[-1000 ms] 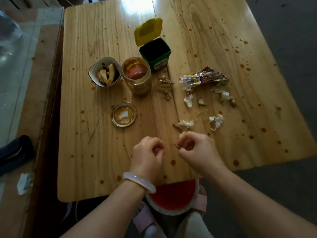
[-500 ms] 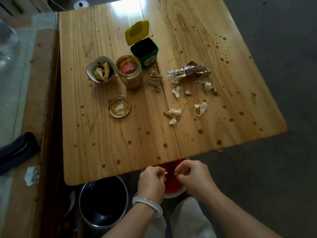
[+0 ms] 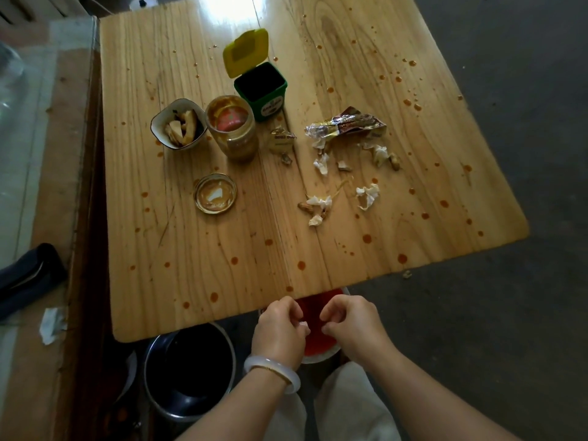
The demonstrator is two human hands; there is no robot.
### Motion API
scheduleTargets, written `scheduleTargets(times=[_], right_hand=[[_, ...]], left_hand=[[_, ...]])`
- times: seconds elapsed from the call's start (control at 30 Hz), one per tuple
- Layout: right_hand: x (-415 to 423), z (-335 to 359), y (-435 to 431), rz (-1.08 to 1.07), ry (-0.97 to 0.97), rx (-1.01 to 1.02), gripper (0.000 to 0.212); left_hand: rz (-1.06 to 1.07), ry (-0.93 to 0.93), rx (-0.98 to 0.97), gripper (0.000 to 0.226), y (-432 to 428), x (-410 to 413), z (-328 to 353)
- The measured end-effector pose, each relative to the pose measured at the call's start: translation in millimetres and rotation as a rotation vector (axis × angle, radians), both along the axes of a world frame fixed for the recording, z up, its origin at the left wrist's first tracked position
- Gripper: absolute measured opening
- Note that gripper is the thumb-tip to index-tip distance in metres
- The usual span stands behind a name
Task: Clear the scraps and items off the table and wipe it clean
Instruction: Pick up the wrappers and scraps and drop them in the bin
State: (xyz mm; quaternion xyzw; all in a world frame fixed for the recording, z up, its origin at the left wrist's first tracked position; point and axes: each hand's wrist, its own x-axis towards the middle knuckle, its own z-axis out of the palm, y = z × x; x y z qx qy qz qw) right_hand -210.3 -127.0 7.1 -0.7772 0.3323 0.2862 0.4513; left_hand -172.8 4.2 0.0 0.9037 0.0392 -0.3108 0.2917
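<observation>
The wooden table (image 3: 191, 281) is spattered with red-brown drops. On it lie garlic-skin scraps (image 3: 318, 205), a crumpled foil wrapper (image 3: 346, 124) and a smaller torn wrapper (image 3: 281, 140). Below the table's near edge, my left hand (image 3: 280, 329) and my right hand (image 3: 350, 323) hover over a red bowl (image 3: 315, 343). My left hand pinches a small white scrap (image 3: 303, 324) at its fingertips. The fingers of my right hand are curled, with nothing visible between them.
An open jar (image 3: 230, 132), its lid (image 3: 215, 193), a small bowl of food pieces (image 3: 178, 124) and a green bin with a raised yellow lid (image 3: 261, 87) stand mid-table. A steel pot (image 3: 187, 370) sits on the floor beneath. A side counter lies left.
Both hands drew back from the table's surface, past its near edge, and now hang over the red bowl. The view pulled back with them. The items on the table did not move.
</observation>
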Motion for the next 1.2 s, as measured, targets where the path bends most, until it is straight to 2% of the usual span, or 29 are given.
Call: scheduleTargets(times=[0.17,0.33,0.47,0.63,0.7,0.87,0.97,1.07,1.2], right_hand=[[11,-1,-5,-0.010,0.005,0.043,0.031],[23,-3,-14,0.030,-0.045,0.034,0.017],[36,-1,-26,0.061,-0.142,0.008,0.019],[69,0,-53,-0.009,-0.362,-0.071,0.023],[87,-2,-63,0.023,-0.390,-0.135,0.027],[141,-5,-77,0.256,-0.358,-0.264,0.064],[163,-1,-79,0.406,-0.320,-0.304,0.073],[175,-2,-82,0.474,-0.271,-0.307,0.067],[178,-6,-81,0.497,-0.319,-0.288,0.035]], left_hand=[[-0.057,-0.032,-0.013,0.030,-2,1,-1],[-0.103,-0.059,0.008,0.024,-5,6,-1],[-0.219,-0.160,0.010,0.024,-12,12,3],[-0.252,-0.360,-0.030,0.024,-34,52,8],[-0.231,-0.390,-0.013,0.033,-47,78,8],[-0.256,-0.306,0.114,0.076,-83,133,1],[-0.346,-0.238,0.178,0.083,-95,146,-4],[-0.349,-0.244,0.187,0.070,-105,152,-8],[-0.256,-0.293,0.137,0.035,-109,157,-11]])
